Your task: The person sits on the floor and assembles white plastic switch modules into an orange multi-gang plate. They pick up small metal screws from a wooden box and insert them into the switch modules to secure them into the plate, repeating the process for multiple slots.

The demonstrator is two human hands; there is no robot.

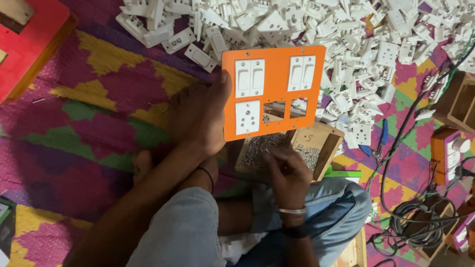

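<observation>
While you sit cross-legged on the patchwork mat (89,138), your left hand (203,119) grips the orange plate (273,90) by its left edge, thumb on the front near the top corner, holding it face-up and roughly level above your lap. On the plate sit two pairs of white switches (249,78) along the top and one white socket (247,117) in the lower left; two cut-outs to the right of that socket are empty, and you can see through them.

Just below the plate, your right hand (286,172) is down in the small wooden tray (325,147), fingers pinched together over a bed of tiny screws (260,147). Whether a screw is actually caught between the fingertips, you cannot tell from here. There's a silver bangle (292,211) on that wrist.

Above the plate and spreading off to its right lies the big heap of white parts (318,5), switches and sockets all jumbled. Far to the plate's upper left is a red board (0,35) with cut-outs. Right of the plate stands an empty wooden box (463,103), and below that, coiled black cable (417,223) among finished orange boxes (451,154).
</observation>
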